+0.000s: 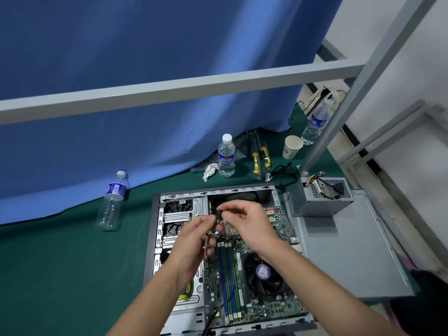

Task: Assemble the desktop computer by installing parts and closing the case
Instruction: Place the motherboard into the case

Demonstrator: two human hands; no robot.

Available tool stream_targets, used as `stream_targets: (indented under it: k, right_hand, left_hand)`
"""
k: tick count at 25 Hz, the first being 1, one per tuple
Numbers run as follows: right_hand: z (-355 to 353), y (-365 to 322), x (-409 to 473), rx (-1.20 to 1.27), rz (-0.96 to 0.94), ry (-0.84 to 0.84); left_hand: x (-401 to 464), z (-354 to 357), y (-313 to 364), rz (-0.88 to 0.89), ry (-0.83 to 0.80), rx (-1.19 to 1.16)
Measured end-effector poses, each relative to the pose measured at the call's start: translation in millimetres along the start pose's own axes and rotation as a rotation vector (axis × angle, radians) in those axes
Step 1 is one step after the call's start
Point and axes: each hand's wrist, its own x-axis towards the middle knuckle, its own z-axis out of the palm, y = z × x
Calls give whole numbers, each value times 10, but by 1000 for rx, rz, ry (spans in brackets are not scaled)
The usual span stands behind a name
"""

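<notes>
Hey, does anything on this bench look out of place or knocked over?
Yes: one water bottle lies tipped on its side on the green mat, left of the open computer case, while two others stand upright. A crumpled white tissue sits by the middle bottle.

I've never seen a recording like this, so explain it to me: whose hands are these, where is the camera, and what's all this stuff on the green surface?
The single picture comes from a camera worn on a person's head, looking down at their own bare hands. Below lies an open desktop computer case on a green mat, its motherboard and CPU fan exposed. The left hand and right hand together pinch a small black part above it; what it is, I cannot tell. Beside the case sit a grey power supply, three water bottles and a paper cup.
</notes>
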Motion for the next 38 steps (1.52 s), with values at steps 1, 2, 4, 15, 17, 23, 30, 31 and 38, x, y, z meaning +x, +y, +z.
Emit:
stream_targets:
  k: [1,2,4,15,17,23,30,31,38]
  right_hand:
    - [-3,-14,-1,-48,-8,-5]
    - [-7,-20,-1,-70,-8,-11]
    - [1,-15,-17,-40,14,-24]
    - [-190,494,-136,-868,-52,31]
    - [-136,662,-158,-1030,-89,-29]
    - [-148,729,-21,-1064,-122,20]
    - [-146,809,-46,-1155,-195,42]
    - [-145,813,-44,-1157,-202,47]
    - [-135,780,-54,-1139,-259,61]
  left_hand:
    - [-5,5,-20,41,39,81]
    - [-15,6,-37,101,79,159]
    - [-32,-14,-78,202,106,232]
    - [44,-558,-82,-135,347,-304]
    - [65,-580,-136,-186,297,-294]
    - [113,-607,-182,-230,9,-487]
    - [183,-608,-37,107,210,470]
    - [211,-617,-5,181,223,609]
    - [611,-488,136,411,122,1321]
